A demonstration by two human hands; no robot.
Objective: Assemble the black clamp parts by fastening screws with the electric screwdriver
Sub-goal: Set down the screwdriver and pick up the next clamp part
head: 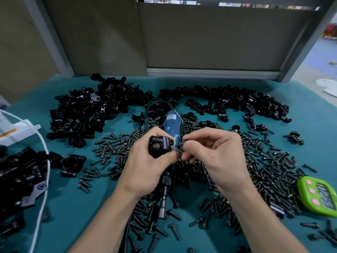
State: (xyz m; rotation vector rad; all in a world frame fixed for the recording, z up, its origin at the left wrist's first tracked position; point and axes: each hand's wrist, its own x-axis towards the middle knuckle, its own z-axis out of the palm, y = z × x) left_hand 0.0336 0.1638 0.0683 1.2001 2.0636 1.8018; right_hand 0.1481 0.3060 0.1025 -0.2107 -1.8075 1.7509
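Left hand (149, 161) grips clamp (160, 146) mid-scene, fingers curled round it, above the mat (73, 207). Right hand (217, 152) pinches one screw (179, 144) between thumb and forefinger, with the screw just beside the clamp's right ear. Screwdriver (171, 125) lies on the mat beneath both hands, blue body far, bit near. Loose screws (264, 170) are scattered all around it. Black parts (87, 114) are heaped far left, far right and near left. Green timer (319, 196) sits near right.
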